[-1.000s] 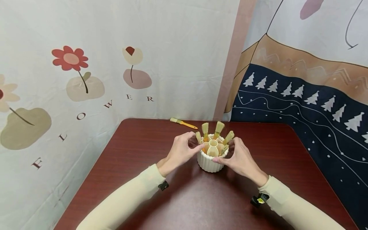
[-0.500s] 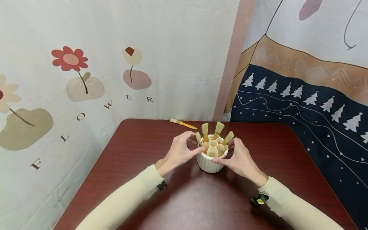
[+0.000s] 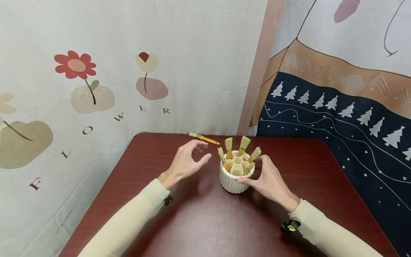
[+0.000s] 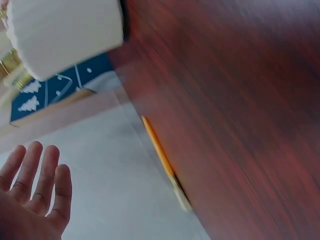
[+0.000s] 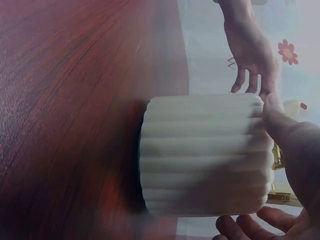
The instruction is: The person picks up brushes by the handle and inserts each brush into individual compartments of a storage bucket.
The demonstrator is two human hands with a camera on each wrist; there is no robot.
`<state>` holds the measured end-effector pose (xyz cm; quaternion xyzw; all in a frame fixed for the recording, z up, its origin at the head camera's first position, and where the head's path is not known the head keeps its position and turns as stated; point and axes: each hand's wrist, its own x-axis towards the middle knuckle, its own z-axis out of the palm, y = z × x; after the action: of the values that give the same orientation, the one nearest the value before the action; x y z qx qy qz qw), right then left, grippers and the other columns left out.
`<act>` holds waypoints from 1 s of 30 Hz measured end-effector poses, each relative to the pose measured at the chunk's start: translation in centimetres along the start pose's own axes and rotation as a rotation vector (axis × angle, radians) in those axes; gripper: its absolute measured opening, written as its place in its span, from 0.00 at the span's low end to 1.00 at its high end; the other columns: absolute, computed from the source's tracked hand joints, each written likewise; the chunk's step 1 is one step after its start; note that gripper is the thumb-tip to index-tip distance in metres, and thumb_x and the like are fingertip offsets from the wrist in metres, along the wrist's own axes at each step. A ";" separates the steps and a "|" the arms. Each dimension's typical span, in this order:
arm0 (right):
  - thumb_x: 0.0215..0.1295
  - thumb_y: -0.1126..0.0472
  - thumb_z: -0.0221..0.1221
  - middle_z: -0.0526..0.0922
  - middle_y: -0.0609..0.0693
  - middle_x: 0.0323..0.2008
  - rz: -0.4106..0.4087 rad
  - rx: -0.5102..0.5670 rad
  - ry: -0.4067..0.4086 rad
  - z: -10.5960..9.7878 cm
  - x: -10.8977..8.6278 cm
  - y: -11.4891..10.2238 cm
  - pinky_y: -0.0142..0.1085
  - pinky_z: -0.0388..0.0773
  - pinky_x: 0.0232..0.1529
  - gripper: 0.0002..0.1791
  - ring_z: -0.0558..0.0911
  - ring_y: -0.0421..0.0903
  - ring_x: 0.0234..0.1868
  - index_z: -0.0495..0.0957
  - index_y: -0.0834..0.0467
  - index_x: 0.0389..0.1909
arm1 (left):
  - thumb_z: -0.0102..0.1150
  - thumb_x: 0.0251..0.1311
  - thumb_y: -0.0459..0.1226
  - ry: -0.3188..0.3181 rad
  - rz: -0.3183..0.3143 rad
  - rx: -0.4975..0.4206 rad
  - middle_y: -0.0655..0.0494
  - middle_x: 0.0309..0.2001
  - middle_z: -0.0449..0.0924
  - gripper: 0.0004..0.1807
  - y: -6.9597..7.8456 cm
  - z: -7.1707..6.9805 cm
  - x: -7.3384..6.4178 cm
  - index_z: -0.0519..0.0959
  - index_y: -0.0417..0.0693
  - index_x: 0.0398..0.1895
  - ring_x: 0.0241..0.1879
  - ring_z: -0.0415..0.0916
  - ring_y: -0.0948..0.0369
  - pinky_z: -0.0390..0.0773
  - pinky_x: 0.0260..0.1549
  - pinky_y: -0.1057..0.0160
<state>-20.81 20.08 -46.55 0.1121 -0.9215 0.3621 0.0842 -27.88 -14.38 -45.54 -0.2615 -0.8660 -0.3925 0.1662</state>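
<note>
At the left of the head view, a pale wall cloth (image 3: 96,53) printed with flowers and the word "FLOWER" hangs behind a dark red table (image 3: 205,228). Left of the frame's centre, the person's left hand (image 3: 187,160) hovers above the table with fingers spread and loosely bent, holding nothing and clear of the pot beside it; the left wrist view shows the same fingers (image 4: 37,172) apart against the pale cloth. Just beyond that hand, near the table's far edge, a lone brush (image 3: 203,137) with an orange handle lies flat on the wood; it appears again in the left wrist view (image 4: 164,162), running along the edge where table meets cloth. At the centre of the frame stands a white ribbed pot (image 3: 233,181), upright on the table, its top split into compartments around a small middle ring; several brushes (image 3: 244,144) stand in the far compartments, bristles up. To the right of the pot, the right hand (image 3: 269,178) wraps its side, thumb on the near wall and fingers curled round the far side; the right wrist view shows the pot (image 5: 202,155) gripped between thumb and fingers. At the right of the frame hangs a dark blue cloth (image 3: 337,117) patterned with white trees
</note>
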 end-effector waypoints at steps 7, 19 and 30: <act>0.62 0.33 0.85 0.81 0.60 0.70 -0.020 0.021 -0.047 -0.9 0.4 1.0 0.62 0.86 0.70 0.59 0.84 0.61 0.70 0.69 0.61 0.81 | 0.74 0.79 0.47 -0.074 -0.075 0.233 0.47 0.68 0.89 0.25 -2.7 -0.2 1.7 0.85 0.47 0.71 0.67 0.87 0.45 0.87 0.68 0.40; 0.70 0.46 0.84 0.71 0.58 0.88 -0.122 0.225 -0.292 -1.9 2.5 4.1 0.69 0.80 0.79 0.60 0.81 0.64 0.82 0.59 0.52 0.94 | 0.68 0.84 0.50 -0.346 -0.184 0.485 0.42 0.85 0.74 0.35 -7.0 2.3 4.5 0.74 0.49 0.86 0.84 0.71 0.39 0.78 0.76 0.33; 0.72 0.46 0.81 0.66 0.52 0.93 -0.103 0.278 -0.373 -2.0 3.1 4.7 0.68 0.80 0.80 0.60 0.79 0.63 0.85 0.56 0.44 0.96 | 0.66 0.86 0.50 -0.416 -0.274 0.482 0.43 0.92 0.65 0.38 -8.9 3.8 6.6 0.69 0.49 0.91 0.90 0.63 0.40 0.72 0.82 0.29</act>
<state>-24.89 24.34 -47.44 0.2345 -0.8554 0.4539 -0.0853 -38.67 -14.26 -50.00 -0.1707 -0.9761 -0.1337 -0.0112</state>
